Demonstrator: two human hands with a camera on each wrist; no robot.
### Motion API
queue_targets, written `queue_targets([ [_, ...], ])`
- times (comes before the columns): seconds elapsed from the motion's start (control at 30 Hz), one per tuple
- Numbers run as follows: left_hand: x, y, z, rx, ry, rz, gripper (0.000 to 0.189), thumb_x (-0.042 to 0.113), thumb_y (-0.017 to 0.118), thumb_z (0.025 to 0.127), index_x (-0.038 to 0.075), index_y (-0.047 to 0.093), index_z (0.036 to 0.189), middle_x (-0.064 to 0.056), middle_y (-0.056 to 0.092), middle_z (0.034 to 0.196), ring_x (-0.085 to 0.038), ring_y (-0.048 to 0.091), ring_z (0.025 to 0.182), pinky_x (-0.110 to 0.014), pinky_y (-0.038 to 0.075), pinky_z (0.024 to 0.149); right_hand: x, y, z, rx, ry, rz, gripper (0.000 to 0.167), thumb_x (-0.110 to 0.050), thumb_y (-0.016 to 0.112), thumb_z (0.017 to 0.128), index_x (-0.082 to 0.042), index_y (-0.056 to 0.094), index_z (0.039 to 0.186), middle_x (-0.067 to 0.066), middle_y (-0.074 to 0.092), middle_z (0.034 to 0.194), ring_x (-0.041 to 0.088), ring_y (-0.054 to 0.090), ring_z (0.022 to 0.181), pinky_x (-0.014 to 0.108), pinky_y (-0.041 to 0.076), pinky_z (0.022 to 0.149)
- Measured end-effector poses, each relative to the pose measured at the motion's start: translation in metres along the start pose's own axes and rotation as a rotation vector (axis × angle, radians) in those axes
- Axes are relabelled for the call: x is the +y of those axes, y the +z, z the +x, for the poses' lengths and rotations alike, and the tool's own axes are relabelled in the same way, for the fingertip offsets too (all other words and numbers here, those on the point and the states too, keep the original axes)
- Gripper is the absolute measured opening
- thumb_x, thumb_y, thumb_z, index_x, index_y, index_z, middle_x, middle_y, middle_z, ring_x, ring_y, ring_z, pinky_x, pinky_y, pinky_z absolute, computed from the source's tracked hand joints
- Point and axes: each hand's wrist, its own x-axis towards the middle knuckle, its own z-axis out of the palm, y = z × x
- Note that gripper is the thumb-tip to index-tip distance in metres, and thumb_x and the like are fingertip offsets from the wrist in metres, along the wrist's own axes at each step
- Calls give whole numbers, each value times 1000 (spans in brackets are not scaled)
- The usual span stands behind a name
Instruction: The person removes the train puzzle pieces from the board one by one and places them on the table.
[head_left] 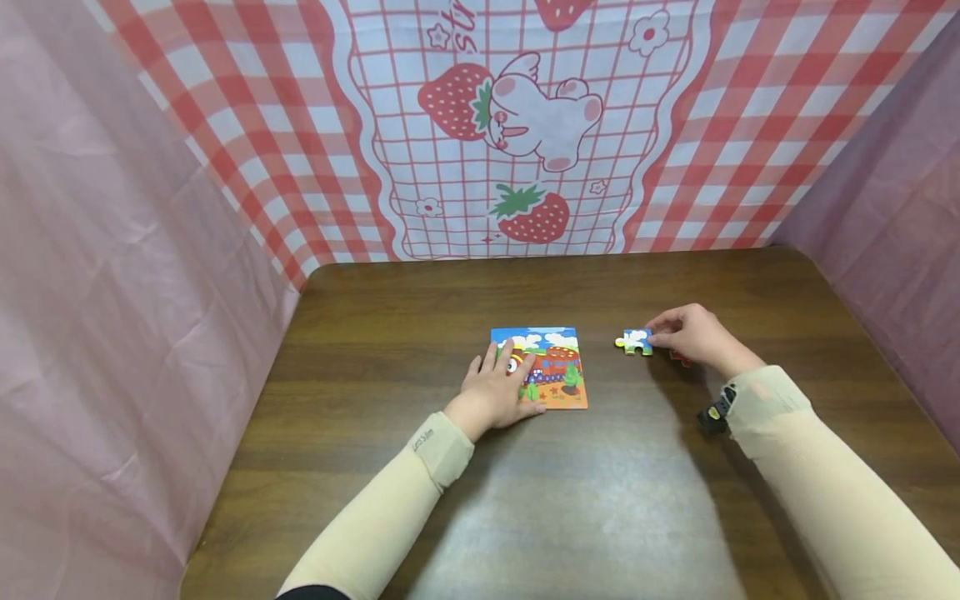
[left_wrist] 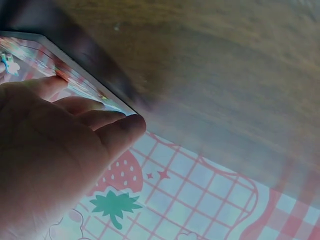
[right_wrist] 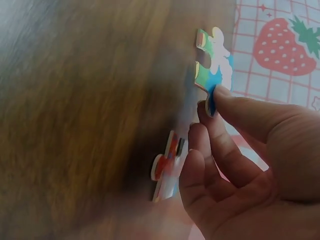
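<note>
A square picture puzzle point(head_left: 558, 379) with a red train, clouds and orange ground lies flat on the table. My left hand point(head_left: 491, 396) rests on its left part with fingers spread, covering some of the picture. To the right of it, my right hand point(head_left: 693, 340) pinches a jigsaw piece point(head_left: 636, 340) between thumb and forefinger. This piece is blue with a white cloud and green along one edge, and in the right wrist view it is held above the tabletop. Below the right hand lies a second, mostly red jigsaw piece point(right_wrist: 167, 170), partly hidden by the hand in the head view.
The brown wooden table point(head_left: 360, 350) has rounded far corners. Behind it hangs a red-and-white checked cloth point(head_left: 262, 125) with strawberries. Pink curtains point(head_left: 112, 292) stand on both sides. A black device point(head_left: 712, 418) is strapped under the right wrist.
</note>
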Motion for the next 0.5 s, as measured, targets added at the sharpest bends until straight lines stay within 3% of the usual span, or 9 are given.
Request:
queue_targets([
  [0.13,-2,0,0,-3,8,-14,87,74,43,96,32,12,165,-11,-2,170,-36,1,153,-52,13,120,4,1,1,-2,14,-5,28,-16,76,93,4,73,113,10,69,82,23,58,58,35,49,48],
  [0.5,-3,1,1,3,18,-16,87,74,44,96,31,14,165,-11,0,170,-36,2,153,-52,16,119,2,4,1,23,1,-71,20,-15,82,88,0,77,100,2,70,80,19,59,66,34,51,56],
])
